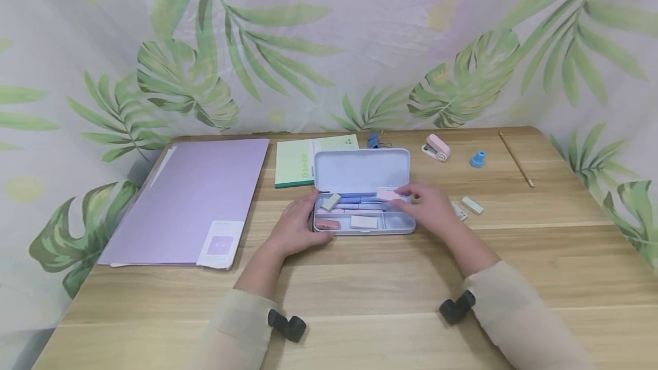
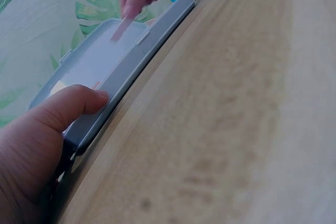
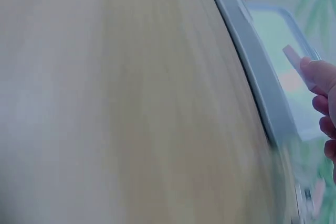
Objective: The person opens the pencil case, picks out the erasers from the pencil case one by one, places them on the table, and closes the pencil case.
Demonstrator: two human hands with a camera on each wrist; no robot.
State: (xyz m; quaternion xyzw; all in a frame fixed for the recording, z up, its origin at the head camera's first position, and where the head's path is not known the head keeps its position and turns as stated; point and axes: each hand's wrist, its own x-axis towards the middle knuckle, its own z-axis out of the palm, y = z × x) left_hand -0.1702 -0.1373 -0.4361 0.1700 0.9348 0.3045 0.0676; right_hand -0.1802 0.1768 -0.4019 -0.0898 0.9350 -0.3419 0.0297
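Observation:
An open pale grey pencil case (image 1: 401,225) lies mid-table, its lid (image 1: 360,169) standing up at the back. Inside lie several erasers and pastel pens. My right hand (image 1: 429,205) pinches a pink eraser (image 1: 388,194) over the case's right half; the same pink eraser (image 2: 122,29) shows in front of the lid in the left wrist view, and the eraser (image 3: 292,56) shows at my fingertip in the right wrist view. My left hand (image 1: 297,227) rests against the case's left end, thumb (image 2: 71,106) on its rim.
A lilac folder (image 1: 195,196) lies at the left, a green notebook (image 1: 295,161) behind the case. At the back right are a blue clip (image 1: 373,140), a pink stapler (image 1: 437,147), a blue sharpener (image 1: 478,159) and a pencil (image 1: 516,159). Two small erasers (image 1: 472,205) lie right of my hand.

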